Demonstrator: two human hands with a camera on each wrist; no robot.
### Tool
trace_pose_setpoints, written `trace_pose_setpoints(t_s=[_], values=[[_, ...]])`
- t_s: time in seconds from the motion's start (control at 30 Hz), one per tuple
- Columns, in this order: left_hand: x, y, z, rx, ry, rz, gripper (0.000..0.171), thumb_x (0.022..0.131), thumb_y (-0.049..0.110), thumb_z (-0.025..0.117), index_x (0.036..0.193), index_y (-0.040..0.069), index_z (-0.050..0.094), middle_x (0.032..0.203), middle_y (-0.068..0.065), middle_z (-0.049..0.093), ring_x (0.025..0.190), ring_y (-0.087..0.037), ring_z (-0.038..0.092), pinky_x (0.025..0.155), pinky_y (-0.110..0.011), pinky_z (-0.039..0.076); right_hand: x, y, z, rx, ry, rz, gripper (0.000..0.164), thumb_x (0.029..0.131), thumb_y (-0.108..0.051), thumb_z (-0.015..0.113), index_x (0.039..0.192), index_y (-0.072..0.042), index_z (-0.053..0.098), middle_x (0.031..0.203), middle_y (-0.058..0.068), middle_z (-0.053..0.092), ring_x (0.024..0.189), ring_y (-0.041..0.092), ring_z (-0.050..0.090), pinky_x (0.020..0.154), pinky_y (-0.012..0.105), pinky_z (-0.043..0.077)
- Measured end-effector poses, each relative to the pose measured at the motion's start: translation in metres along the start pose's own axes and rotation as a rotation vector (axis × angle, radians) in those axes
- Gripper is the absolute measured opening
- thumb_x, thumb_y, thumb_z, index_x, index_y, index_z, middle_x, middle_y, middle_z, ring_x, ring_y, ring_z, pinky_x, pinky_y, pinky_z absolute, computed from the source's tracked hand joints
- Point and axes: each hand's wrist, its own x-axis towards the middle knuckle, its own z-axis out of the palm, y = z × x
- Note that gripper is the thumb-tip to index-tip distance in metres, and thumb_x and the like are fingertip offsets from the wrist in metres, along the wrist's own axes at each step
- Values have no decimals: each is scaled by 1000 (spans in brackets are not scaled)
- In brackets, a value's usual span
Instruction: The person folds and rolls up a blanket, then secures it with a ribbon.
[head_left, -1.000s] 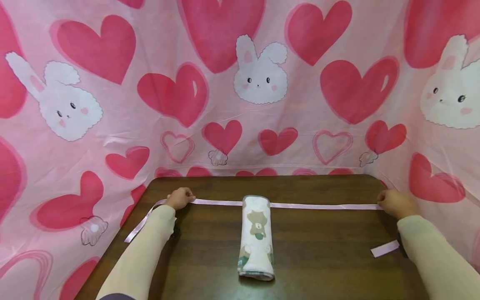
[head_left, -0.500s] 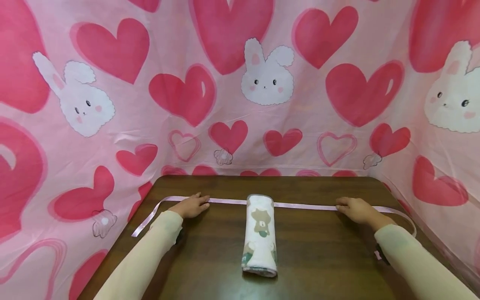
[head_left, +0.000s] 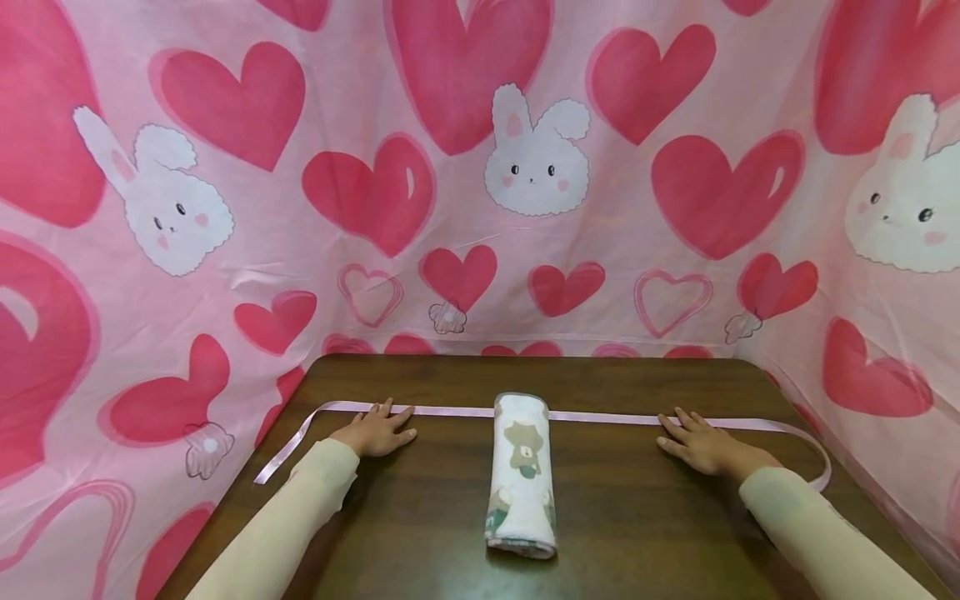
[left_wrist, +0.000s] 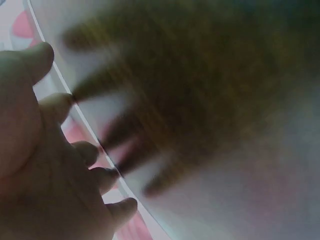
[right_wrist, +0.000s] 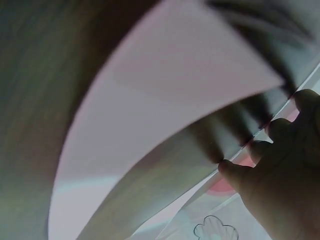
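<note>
Ribbon laid under rolled towel, not tied yet; tying prob. left. Your L hand & R hand touch ribbon, fingers spread, no grip.

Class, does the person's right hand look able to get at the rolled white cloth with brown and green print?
Probably yes: only the narrow pink ribbon and brown wooden tabletop show between the right hand and the rolled cloth.

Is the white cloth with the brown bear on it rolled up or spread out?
Rolled up. The white, bear-printed cloth forms a narrow tube with a rounded end, lying across the thin, shiny pink ribbon.
</note>
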Motion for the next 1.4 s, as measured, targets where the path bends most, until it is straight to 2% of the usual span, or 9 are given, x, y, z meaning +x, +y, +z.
trace_pose_setpoints(t_s=[0.17, 0.37, 0.6, 0.77, 0.93, 1.1, 1.23, 1.4], values=[[-7, 1, 1, 3, 3, 7, 63, 99, 54, 42, 152, 19, 35, 153, -31, 19, 139, -52, 15, 105, -69, 14, -3, 3, 4, -5, 12, 7, 67, 102, -49, 39, 147, 1, 36, 146, 41, 21, 130, 63, 17, 93, 78, 18], [-7, -3, 3, 1, 25, 27, 63, 99, 54, 42, 152, 20, 35, 154, -29, 18, 140, -50, 14, 105, -69, 12, -6, 5, 6, 1, 32, -12, 67, 102, -48, 41, 145, 2, 39, 145, 42, 22, 129, 64, 19, 94, 76, 20], [-7, -7, 3, -34, 16, 24, 67, 96, 56, 46, 152, 20, 36, 154, -30, 17, 141, -49, 13, 105, -69, 11, -9, 5, 6, -1, 51, -20, 65, 101, -47, 43, 144, 3, 41, 144, 42, 25, 128, 64, 21, 94, 76, 22], [-6, -5, 3, -35, 41, 28, 66, 96, 54, 49, 150, 17, 39, 153, -32, 20, 139, -51, 16, 106, -68, 13, -8, 5, 5, 15, 66, -29, 63, 101, -45, 44, 141, 4, 44, 141, 44, 27, 127, 65, 23, 96, 74, 23], [-8, -1, 2, -51, 103, 58, 59, 96, 43, 56, 145, 11, 47, 149, -33, 26, 137, -49, 23, 105, -66, 19, -1, 5, 1, 30, 82, -35, 61, 102, -44, 44, 135, 6, 51, 136, 46, 34, 124, 64, 29, 97, 71, 25], [-14, 9, 5, -65, 189, 138, 48, 95, 34, 62, 133, 5, 58, 142, -29, 42, 134, -42, 37, 106, -56, 31, 8, -2, -5, 26, 94, -58, 58, 102, -42, 45, 129, 8, 56, 133, 42, 41, 124, 59, 36, 99, 67, 27], [-21, 24, 9, -76, 234, 190, 36, 93, 29, 65, 121, 5, 65, 127, -19, 57, 122, -36, 51, 100, -50, 39, 15, -13, -11, 30, 102, -85, 54, 102, -39, 47, 124, 9, 58, 129, 38, 48, 122, 56, 41, 99, 65, 30], [-32, 43, 14, -71, 254, 159, 35, 91, 30, 68, 114, 3, 67, 116, -13, 62, 113, -32, 57, 95, -50, 44, 26, -29, -13, 21, 97, -105, 51, 101, -38, 49, 120, 8, 61, 122, 31, 57, 119, 51, 48, 98, 63, 33]])
